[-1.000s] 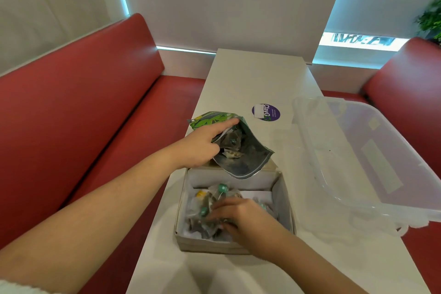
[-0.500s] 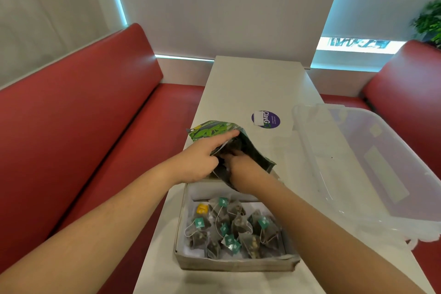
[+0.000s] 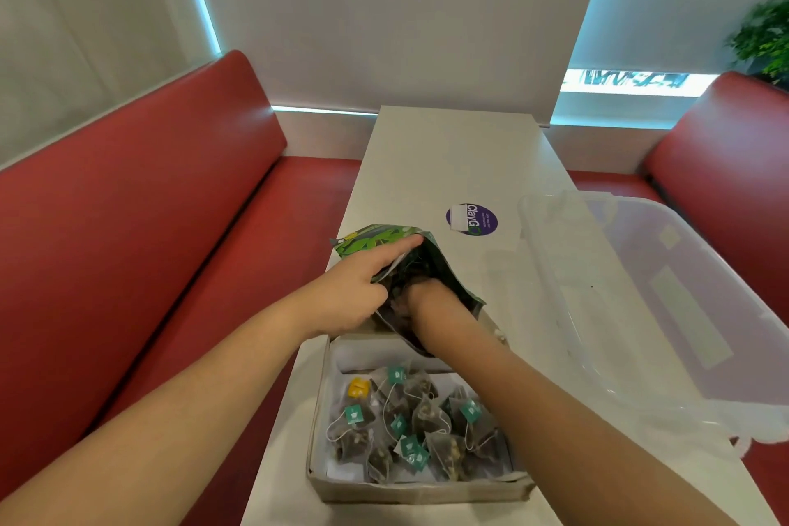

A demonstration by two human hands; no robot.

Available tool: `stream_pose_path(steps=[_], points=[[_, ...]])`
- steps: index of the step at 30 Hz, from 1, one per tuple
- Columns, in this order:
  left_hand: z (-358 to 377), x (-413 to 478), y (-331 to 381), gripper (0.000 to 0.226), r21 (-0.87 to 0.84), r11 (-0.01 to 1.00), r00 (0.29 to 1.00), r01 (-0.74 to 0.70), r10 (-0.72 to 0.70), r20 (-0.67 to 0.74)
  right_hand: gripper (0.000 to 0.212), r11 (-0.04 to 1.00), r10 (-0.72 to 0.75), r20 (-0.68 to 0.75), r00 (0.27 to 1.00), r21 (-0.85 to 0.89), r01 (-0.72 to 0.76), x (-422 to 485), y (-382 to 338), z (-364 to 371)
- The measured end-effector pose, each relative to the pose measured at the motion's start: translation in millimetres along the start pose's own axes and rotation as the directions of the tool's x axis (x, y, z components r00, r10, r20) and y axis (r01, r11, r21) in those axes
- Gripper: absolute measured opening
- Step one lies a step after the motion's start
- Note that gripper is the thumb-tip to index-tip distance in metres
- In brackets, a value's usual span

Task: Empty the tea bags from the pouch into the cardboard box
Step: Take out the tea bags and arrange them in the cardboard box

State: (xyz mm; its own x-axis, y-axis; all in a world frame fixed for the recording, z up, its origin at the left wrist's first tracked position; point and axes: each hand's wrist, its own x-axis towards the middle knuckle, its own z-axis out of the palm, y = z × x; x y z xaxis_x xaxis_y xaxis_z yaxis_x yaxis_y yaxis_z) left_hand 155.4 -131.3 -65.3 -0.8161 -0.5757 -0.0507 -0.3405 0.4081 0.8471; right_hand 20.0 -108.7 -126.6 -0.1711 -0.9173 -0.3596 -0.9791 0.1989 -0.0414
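Cardboard box (image 3: 420,491), low centre of the frame: shallow, open-topped, white-lined, resting on the near end of the table (image 3: 452,158), with its long axis across the frame. Tea bags (image 3: 412,425), inside the box: a loose heap of translucent pyramid sachets with dark contents, strings and small square tags, most tags teal, one yellow tag (image 3: 358,388) toward the box's upper left corner. Pouch (image 3: 375,239), centre of the frame, just beyond the box's far wall: green leaf-printed outside, dark inside, held tilted with its open mouth facing the camera and down toward the box, its closed end pointing away up the table, its long axis running near to far. Left hand (image 3: 354,299), at centre left: clamped on the pouch's left edge, index finger stretched along the upper lip and holding the mouth wide. Right hand (image 3: 420,297), at centre: pushed into the pouch mouth up to the knuckles, fingers hidden inside, so whether they are closed on anything cannot be told. Clear plastic bin (image 3: 666,303), right of the frame: large, translucent, resting on the table beside the box and pouch and overhanging the right edge. Round purple sticker (image 3: 471,219), on the tabletop beyond the pouch, lettered "ClayG". Red benches (image 3: 128,226), either side of the table. Green plant (image 3: 764,38), upper right corner, blurred.
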Motion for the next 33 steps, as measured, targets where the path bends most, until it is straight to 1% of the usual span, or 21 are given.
stream_pose_path(steps=[1, 2, 3, 4, 5, 7, 9, 11, 13, 15, 16, 17, 21, 23, 25, 27, 29, 31, 33], points=[[0.2, -0.5, -0.3, 0.087, -0.001, 1.0, 1.0, -0.002, 0.002, 0.0, 0.036, 1.0, 0.009, 0.008, 1.0, 0.021, -0.009, -10.0, 0.9, -0.2], [0.6, -0.7, -0.5, 0.087, -0.003, 1.0, 1.0, -0.003, 0.003, -0.001, 0.033, 0.998, 0.005, -0.016, 1.0, 0.066, -0.004, -19.6, 2.6, 1.7], [0.9, -1.1, -0.9, 0.086, -0.004, 1.0, 1.0, -0.002, 0.002, -0.003, 0.026, 0.989, -0.018, -0.101, 0.995, 0.147, 0.033, -30.7, 3.9, 3.9], [0.9, -1.4, -1.4, 0.086, -0.006, 1.0, 1.0, 0.002, -0.002, -0.002, 0.02, 0.971, -0.059, -0.236, 0.97, 0.21, 0.111, -44.2, 8.7, 9.3], [0.9, -1.6, -1.8, 0.087, -0.008, 1.0, 1.0, 0.005, -0.005, 0.0, 0.018, 0.949, -0.088, -0.367, 0.926, 0.251, 0.19, -55.9, 13.4, 15.5], [1.2, -2.1, -2.7, 0.087, -0.007, 1.0, 1.0, 0.01, -0.01, 0.001, 0.017, 0.916, -0.132, -0.53, 0.837, 0.257, 0.307, -80.5, 18.6, 22.5], [1.8, -3.2, -2.4, 0.088, 0.0, 1.0, 1.0, 0.009, -0.009, 0.001, 0.016, 0.88, -0.139, -0.637, 0.758, 0.271, 0.39, -102.7, 18.0, 21.8], [2.5, -3.9, -1.8, 0.087, 0.018, 1.0, 1.0, 0.009, -0.009, -0.005, 0.015, 0.83, -0.156, -0.671, 0.725, 0.309, 0.464, -126.4, 15.7, 20.1], [3.2, -3.2, -1.3, 0.087, 0.02, 1.0, 1.0, 0.016, -0.016, -0.006, 0.015, 0.771, -0.219, -0.655, 0.723, 0.337, 0.539, -146.4, 13.8, 21.4], [3.6, -2.8, -1.7, 0.088, 0.006, 1.0, 1.0, 0.024, -0.024, -0.006, 0.018, 0.755, -0.289, -0.597, 0.749, 0.339, 0.561, -155.8, 13.2, 23.7], [3.7, -2.8, -2.1, 0.088, 0.004, 1.0, 1.0, 0.027, -0.027, -0.006, 0.02, 0.756, -0.299, -0.578, 0.759, 0.341, 0.558, -156.6, 13.5, 24.1], [3.6, -3.0, -2.2, 0.088, 0.008, 1.0, 1.0, 0.026, -0.026, -0.006, 0.022, 0.759, -0.287, -0.583, 0.76, 0.346, 0.552, -155.8, 14.5, 24.2], [3.5, -4.6, -1.6, 0.086, 0.006, 1.0, 1.0, 0.021, -0.02, -0.009, 0.025, 0.764, -0.158, -0.643, 0.749, 0.401, 0.505, -137.1, 18.4, 12.7], [3.1, -5.0, -2.2, 0.087, -0.007, 1.0, 1.0, 0.023, -0.023, -0.01, 0.028, 0.799, -0.149, -0.609, 0.779, 0.39, 0.458, -116.4, 17.3, 7.6], [2.2, -4.4, -2.5, 0.087, -0.003, 1.0, 1.0, 0.027, -0.027, -0.007, 0.034, 0.857, -0.146, -0.516, 0.844, 0.36, 0.369, -85.5, 15.4, 6.9], [1.2, -4.3, -2.1, 0.088, 0.005, 1.0, 1.0, 0.025, -0.025, 0.0, 0.046, 0.91, -0.14, -0.368, 0.919, 0.318, 0.266, -50.3, 10.7, 8.4], [0.6, -4.7, -1.3, 0.089, 0.007, 1.0, 1.0, 0.018, -0.018, -0.005, 0.059, 0.965, -0.137, -0.22, 0.966, 0.191, 0.18, -22.2, 3.7, 6.5], [-0.3, -5.3, -0.7, 0.088, -0.003, 1.0, 1.0, 0.01, -0.01, -0.015, 0.064, 0.987, -0.118, -0.105, 0.987, 0.099, 0.129, -3.5, -2.3, 2.5], [-2.6, -5.5, -0.4, 0.088, -0.01, 1.0, 1.0, 0.002, -0.002, -0.027, 0.054, 0.982, -0.185, -0.078, 0.98, -0.055, 0.181, 14.4, -5.6, 6.0]])
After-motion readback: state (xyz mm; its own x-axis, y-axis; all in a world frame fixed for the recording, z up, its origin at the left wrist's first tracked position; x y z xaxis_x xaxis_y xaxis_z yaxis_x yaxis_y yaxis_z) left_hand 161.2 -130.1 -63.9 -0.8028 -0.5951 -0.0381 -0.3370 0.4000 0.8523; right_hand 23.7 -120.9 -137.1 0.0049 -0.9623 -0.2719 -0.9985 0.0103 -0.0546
